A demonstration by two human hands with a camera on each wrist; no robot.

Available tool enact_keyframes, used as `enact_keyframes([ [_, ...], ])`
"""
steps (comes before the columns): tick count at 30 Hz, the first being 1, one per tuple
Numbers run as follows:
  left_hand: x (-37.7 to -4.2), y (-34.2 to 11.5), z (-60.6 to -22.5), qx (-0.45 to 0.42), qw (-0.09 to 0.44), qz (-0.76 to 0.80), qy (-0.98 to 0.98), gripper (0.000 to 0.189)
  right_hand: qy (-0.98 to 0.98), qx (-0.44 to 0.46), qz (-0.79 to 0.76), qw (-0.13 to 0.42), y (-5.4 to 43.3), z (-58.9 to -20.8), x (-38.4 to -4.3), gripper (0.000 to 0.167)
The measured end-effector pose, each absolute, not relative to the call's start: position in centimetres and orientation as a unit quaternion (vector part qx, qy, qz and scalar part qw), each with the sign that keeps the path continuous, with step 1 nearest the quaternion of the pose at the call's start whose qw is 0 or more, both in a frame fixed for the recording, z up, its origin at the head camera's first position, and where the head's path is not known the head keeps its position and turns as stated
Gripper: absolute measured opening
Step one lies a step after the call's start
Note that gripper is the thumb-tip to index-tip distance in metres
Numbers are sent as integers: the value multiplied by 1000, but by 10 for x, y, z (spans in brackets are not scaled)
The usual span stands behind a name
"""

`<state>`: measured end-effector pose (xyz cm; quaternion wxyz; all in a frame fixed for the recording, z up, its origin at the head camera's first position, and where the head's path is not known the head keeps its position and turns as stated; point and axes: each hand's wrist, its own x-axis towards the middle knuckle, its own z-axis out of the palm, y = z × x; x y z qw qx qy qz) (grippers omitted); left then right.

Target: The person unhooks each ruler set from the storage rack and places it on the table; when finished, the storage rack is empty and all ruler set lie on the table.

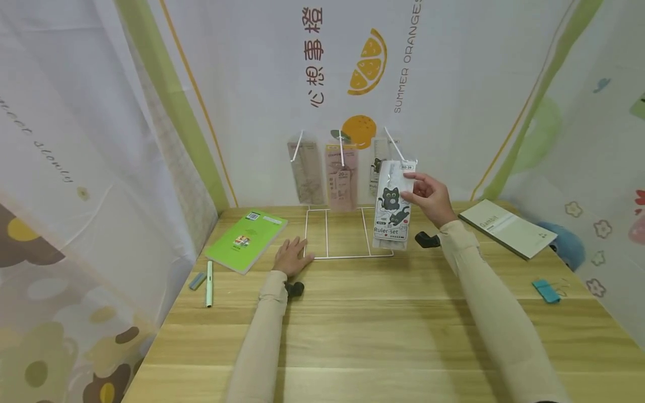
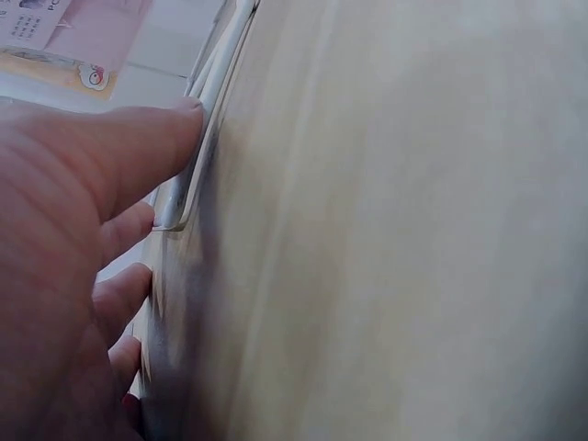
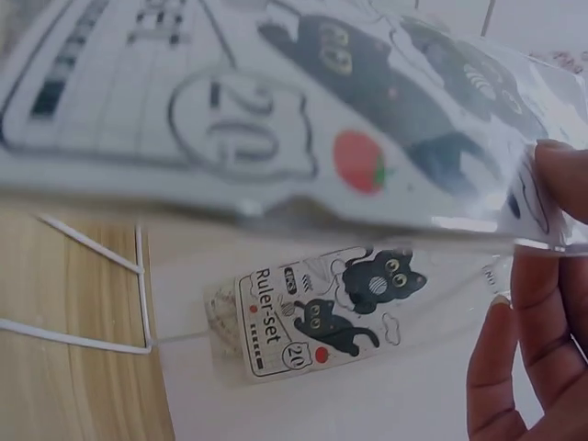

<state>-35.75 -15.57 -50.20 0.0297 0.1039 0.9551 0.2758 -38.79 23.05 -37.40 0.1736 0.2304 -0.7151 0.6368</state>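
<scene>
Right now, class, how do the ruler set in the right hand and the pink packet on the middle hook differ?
The ruler set shows black cats on a whitish front; the pink packet is mainly pink. The right hand pinches the ruler set, while the pink packet hangs from the middle hook, untouched. Both are flat, printed and roughly upright.

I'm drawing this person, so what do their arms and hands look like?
The left sleeve and right sleeve are long and beige, a bit wrinkled near the wrists. A small black gadget shows by the left wrist, and another by the right. The left hand and right hand wear no gloves.
</scene>
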Motion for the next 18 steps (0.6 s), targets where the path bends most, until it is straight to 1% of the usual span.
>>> enact_keyframes([
  [10, -357, -154, -498, 106, 29, 276, 955, 64, -697, 251, 647, 179, 236, -376, -356, 49],
  [18, -356, -154, -502, 104, 27, 278, 954, 63, -682, 273, 649, 197, 237, -365, -331, 51],
])
